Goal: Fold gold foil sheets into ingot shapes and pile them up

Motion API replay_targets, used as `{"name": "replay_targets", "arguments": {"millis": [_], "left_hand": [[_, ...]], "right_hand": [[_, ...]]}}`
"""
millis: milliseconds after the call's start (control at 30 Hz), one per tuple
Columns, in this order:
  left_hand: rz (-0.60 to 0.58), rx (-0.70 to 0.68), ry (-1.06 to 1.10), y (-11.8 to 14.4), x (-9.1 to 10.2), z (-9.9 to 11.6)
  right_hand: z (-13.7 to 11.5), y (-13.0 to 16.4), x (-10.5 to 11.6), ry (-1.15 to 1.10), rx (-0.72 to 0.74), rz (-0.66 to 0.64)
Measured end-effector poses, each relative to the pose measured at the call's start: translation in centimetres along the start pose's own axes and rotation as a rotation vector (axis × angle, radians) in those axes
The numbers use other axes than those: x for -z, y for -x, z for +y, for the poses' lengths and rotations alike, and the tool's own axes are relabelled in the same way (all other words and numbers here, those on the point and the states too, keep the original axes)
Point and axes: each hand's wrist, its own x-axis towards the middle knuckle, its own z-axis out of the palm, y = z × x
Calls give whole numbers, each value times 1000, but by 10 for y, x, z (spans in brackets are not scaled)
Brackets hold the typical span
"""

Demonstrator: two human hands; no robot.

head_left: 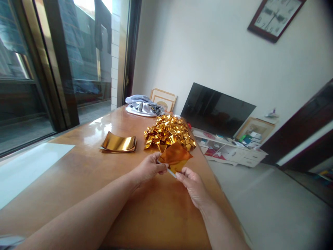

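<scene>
Between my two hands is a sheet of gold foil paper [174, 155], held above the wooden table with a pale strip showing along its near edge. My left hand [151, 167] pinches its left corner, thumb on top. At the near right edge, my right hand [191, 183] grips the same sheet between thumb and fingers. Just beyond the sheet lies a heap of folded gold foil pieces [170, 130]. Left of the heap, a stack of flat gold foil sheets [119, 142] rests on the table, its ends curling up.
The glossy wooden table [85, 180] carries a pale sheet [31, 166] at left and bundled light cloth [143, 105] at the far end. Its right edge runs close to my right arm. Beyond stand a television [218, 109] and a white cabinet [234, 152].
</scene>
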Motion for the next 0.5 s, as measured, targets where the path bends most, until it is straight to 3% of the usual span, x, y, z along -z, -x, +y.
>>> {"name": "replay_targets", "arguments": {"millis": [300, 500], "left_hand": [[62, -106, -219, 0, 6, -3], [-37, -217, -584, 0, 9, -5]], "right_hand": [[13, -4, 12, 201, 25, 108], [21, -8, 18, 470, 177, 106]]}}
